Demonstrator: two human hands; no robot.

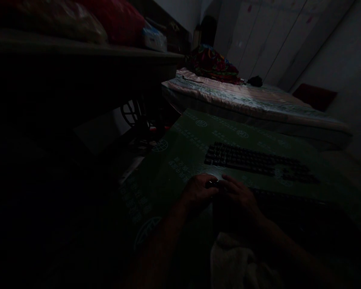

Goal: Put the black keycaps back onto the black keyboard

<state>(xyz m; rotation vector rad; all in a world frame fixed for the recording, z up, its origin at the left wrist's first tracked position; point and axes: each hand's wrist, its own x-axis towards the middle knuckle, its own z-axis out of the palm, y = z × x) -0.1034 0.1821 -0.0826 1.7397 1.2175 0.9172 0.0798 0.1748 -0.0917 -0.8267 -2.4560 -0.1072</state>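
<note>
The room is very dark. Near the middle of the view my left hand [198, 188] is closed, its thumb and forefinger pinching a small dark piece [212, 184] with a bright glint; its kind is too dim to make out. My right hand [240, 196] comes in from the other side, fingers stretched out and slightly apart, tips beside or touching that piece. Beyond both hands a black keyboard [243, 158] lies on a green printed board [180, 160]. A second dark keyboard-like object [291, 202] lies to the right of my right hand, its near part lost in shadow.
A pale cloth [234, 257] lies below my right forearm. At the left stands a dark table [132, 54] with a red bag [117, 22] and a small wrapped pack [155, 38] on it. A bed [258, 98] with a colourful folded blanket [213, 64] is behind the board.
</note>
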